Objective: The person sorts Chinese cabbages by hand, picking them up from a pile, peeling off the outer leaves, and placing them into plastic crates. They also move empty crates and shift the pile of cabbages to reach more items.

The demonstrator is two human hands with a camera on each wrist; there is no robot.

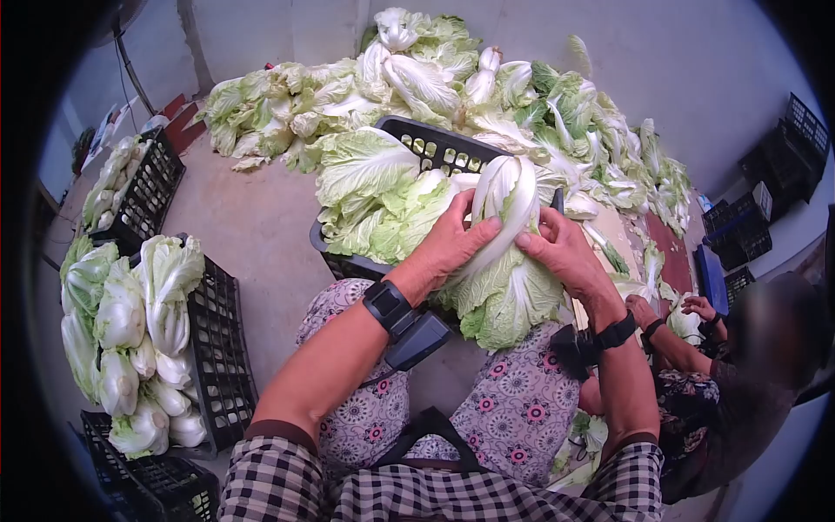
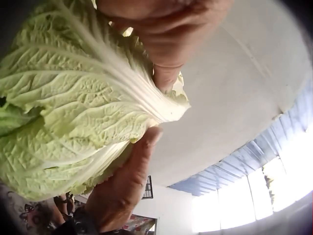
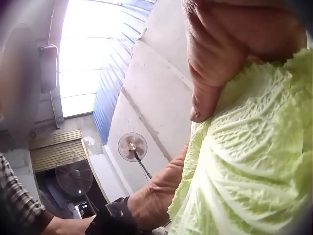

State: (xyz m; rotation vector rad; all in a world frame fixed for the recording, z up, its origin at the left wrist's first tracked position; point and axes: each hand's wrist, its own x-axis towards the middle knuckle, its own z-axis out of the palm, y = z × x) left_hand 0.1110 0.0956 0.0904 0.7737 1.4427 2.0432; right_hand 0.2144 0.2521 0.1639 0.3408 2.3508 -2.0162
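Note:
A napa cabbage [image 1: 509, 300], its white ribs upward and frilly green leaves hanging down, is held between both hands above the lap. My left hand [image 1: 448, 237] grips its left side, thumb on the white rib. On the other side my right hand [image 1: 570, 257] holds it, thumb pressed against the stalk. In the left wrist view, the white base of the cabbage [image 2: 93, 88] shows between the two hands. Leaves [image 3: 249, 156] fill much of the right wrist view and hide some fingers. Just beyond the hands, more cabbages [image 1: 374, 209] lie in a black plastic crate [image 1: 435, 142].
A large heap of cabbages and loose leaves [image 1: 417, 78] lies against the wall. At left stand black crates [image 1: 222, 348] filled with cabbages. Another person [image 1: 739, 383] works close on the right. Further black crates [image 1: 787, 152] are stacked at far right.

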